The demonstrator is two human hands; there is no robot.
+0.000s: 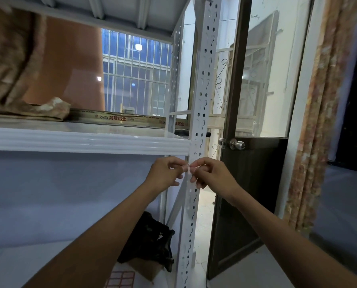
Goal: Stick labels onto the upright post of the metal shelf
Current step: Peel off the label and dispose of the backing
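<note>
The white perforated upright post (202, 90) of the metal shelf runs from top to bottom at centre. Just below the shelf's front beam (86, 140), both my hands meet in front of the post. My left hand (165, 173) and my right hand (211, 175) pinch a small pale pink label (187, 168) between their fingertips, held against or just in front of the post. A sheet of red-bordered labels (121, 279) lies on the lower shelf at the bottom of the view.
A dark open door (248, 183) with a round knob (237, 144) stands just right of the post. A black bag (150, 240) lies on the lower shelf. Brown sacking (17, 80) and a long printed box (119, 119) sit on the upper shelf. A curtain (319, 121) hangs right.
</note>
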